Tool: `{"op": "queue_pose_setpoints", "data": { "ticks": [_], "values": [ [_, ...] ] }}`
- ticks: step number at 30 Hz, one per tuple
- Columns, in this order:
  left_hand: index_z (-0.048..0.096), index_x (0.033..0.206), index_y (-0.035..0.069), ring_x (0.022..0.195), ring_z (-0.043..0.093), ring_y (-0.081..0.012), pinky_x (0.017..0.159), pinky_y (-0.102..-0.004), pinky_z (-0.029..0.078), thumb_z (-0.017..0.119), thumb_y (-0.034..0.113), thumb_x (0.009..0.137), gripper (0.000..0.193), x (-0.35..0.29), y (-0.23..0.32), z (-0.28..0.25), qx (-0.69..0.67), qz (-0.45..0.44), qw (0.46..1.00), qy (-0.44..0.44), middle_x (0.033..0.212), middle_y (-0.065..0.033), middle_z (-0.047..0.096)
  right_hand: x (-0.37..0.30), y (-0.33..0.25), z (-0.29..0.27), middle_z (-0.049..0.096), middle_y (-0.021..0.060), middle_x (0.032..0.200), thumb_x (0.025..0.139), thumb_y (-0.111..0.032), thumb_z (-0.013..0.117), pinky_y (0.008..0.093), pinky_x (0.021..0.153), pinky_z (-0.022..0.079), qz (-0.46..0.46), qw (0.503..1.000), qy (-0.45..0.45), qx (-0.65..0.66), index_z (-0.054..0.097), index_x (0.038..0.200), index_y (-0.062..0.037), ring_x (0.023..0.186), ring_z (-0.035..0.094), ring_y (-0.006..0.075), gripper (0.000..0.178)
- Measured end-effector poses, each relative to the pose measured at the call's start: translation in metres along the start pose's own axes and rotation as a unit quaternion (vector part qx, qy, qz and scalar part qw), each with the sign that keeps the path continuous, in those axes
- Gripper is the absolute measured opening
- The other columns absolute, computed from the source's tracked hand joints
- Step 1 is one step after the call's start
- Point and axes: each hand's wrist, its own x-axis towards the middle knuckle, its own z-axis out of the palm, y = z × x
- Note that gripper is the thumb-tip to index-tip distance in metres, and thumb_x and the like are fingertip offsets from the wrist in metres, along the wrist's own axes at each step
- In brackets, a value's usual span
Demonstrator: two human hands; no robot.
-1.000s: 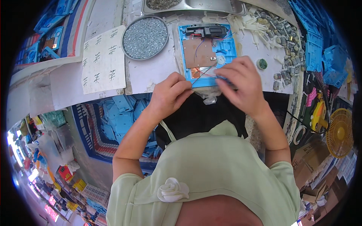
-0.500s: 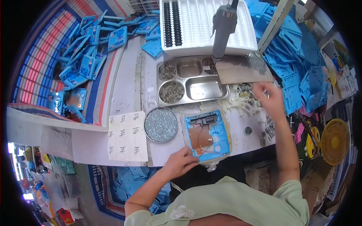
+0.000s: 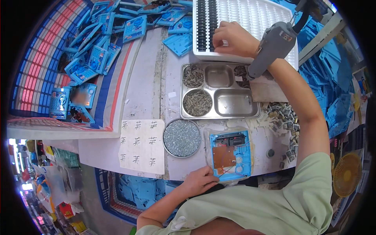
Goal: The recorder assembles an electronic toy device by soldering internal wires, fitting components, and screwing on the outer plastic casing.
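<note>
My left hand (image 3: 201, 181) holds the lower left corner of an open blue plastic casing (image 3: 246, 166), its fingers bent against the edge. Inside that casing sit a brown circuit board (image 3: 223, 157), a black part along the top, thin wires and white round pieces. My right hand (image 3: 235, 40) reaches over a white foam tray (image 3: 250, 15), fingers curled at the near end of two rows of black parts (image 3: 201, 27). Whatever is between those fingers cannot be made out. A grey electric screwdriver (image 3: 273, 47) hangs in front of my right wrist.
A metal compartment tray (image 3: 216, 89) with screws and small parts lies mid-table. Nearer me are a round dish of tiny metal pieces (image 3: 181, 138) and a handwritten paper sheet (image 3: 142, 147). Small metal parts (image 3: 290, 131) lie right; blue casings (image 3: 98, 58) are heaped left.
My right hand has moved from the small white parts at the right up to the black parts in the foam tray. My left hand stays at the casing's corner. The whole view has shifted.
</note>
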Motion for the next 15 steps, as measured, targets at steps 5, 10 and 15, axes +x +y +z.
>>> {"op": "queue_pose_setpoints", "data": {
  "ticks": [5, 10, 15],
  "values": [
    [0.076, 0.099, 0.013, 0.078, 0.063, -0.0254, 0.066, -0.0367, 0.053, 0.082, 0.014, 0.081, 0.020, 0.005, 0.000, -0.005, 0.000, -0.003, 1.000, -0.019, 0.087, -0.0070, 0.058, 0.009, -0.014, 0.003, 0.070, 0.0003, 0.094, 0.082, -0.011, 0.075, 0.0355, 0.082, 0.050, -0.003, 0.991, -0.023, -0.128, 0.070, 0.089, -0.0097, 0.089, 0.064, 0.0209, 0.009],
    [0.072, 0.098, 0.013, 0.084, 0.064, -0.0294, 0.070, -0.0394, 0.053, 0.079, 0.012, 0.082, 0.018, 0.008, -0.004, 0.003, 0.008, 0.007, 1.000, 0.001, 0.093, -0.0083, 0.058, 0.004, -0.008, -0.001, 0.068, 0.0225, 0.078, 0.076, -0.020, 0.066, 0.0493, 0.070, 0.053, 0.103, 0.994, -0.016, -0.014, 0.072, 0.076, -0.0018, 0.073, 0.066, 0.0408, 0.019],
    [0.075, 0.096, 0.009, 0.079, 0.061, -0.0264, 0.067, -0.0361, 0.051, 0.084, 0.004, 0.074, 0.024, 0.002, 0.013, 0.007, 0.004, -0.066, 0.997, 0.040, 0.089, -0.0082, 0.055, 0.005, 0.006, 0.012, 0.070, 0.0206, 0.076, 0.077, -0.020, 0.070, 0.0457, 0.068, 0.054, 0.034, 0.999, 0.037, 0.005, 0.074, 0.078, -0.0021, 0.072, 0.069, 0.0383, 0.018]
  ]
}}
